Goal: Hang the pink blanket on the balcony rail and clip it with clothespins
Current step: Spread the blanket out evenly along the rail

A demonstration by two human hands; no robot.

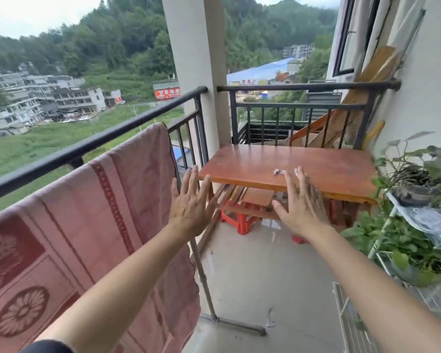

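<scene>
The pink blanket (92, 225), woven with darker red patterns, hangs draped over a lower bar beside the black balcony rail (107, 135) on the left. My left hand (190, 200) is stretched forward with fingers spread, just right of the blanket's edge and not touching it. My right hand (302, 203) is also spread flat and holds nothing, in front of the wooden table (329, 171). Small metal clothespins (279, 171) lie on the table top just beyond my right fingertips; one is partly hidden by my fingers.
A white pillar (196, 59) stands behind the table. Wooden planks (367, 80) lean in the far right corner. Potted plants on a white rack (413, 225) line the right side. A red stool (242, 222) sits under the table. A metal stand leg (206, 289) runs along the tiled floor.
</scene>
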